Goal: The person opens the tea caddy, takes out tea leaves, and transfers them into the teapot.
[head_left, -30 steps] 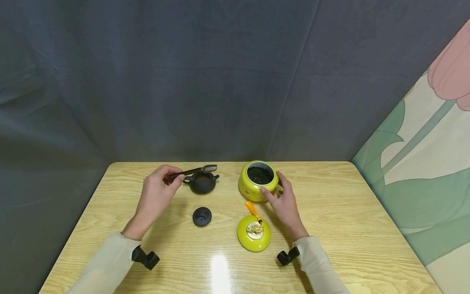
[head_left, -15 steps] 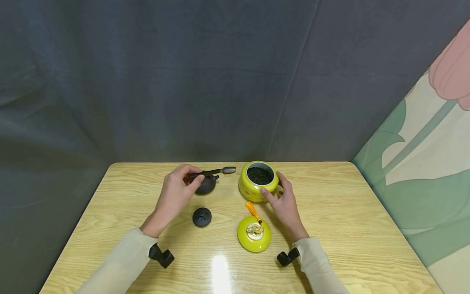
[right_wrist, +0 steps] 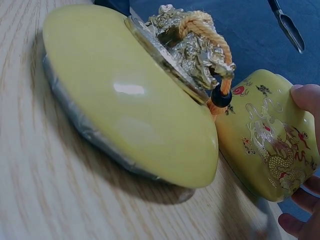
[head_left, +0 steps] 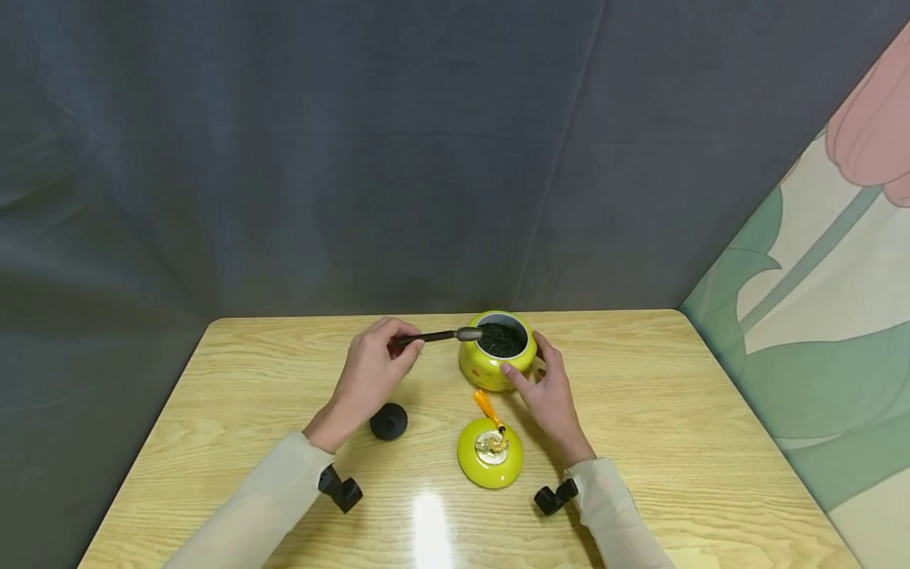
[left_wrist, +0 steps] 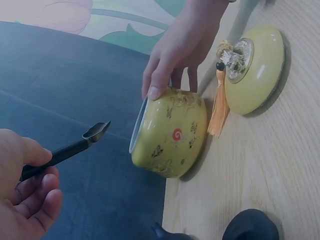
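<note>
My left hand (head_left: pixel 373 367) pinches the dark handle of a tea scoop (head_left: pixel 467 334). In the head view, the scoop's bowl overlaps the left rim of a yellow tea jar (head_left: pixel 479 368); the left wrist view shows it raised and apart from the jar. Dark tea leaves (head_left: pixel 502 341) lie inside the jar, which stands uncovered. At its right side, my right hand (head_left: pixel 550 395) grips the jar, thumb in front and fingers round the far side. The jar's patterned wall (right_wrist: pixel 270 145) shows in the right wrist view.
The yellow jar lid (head_left: pixel 471 462), with an orange tassel (head_left: pixel 486 405), lies in front of the jar. A black teapot lid (head_left: pixel 389 422) lies left of it. My left hand hides the teapot in the head view; part of the teapot (left_wrist: pixel 167 234) shows in the left wrist view.
My left hand has carried the scoop rightward, from above the teapot to the jar's rim, and now covers the teapot. The right hand and jar have stayed in place.
</note>
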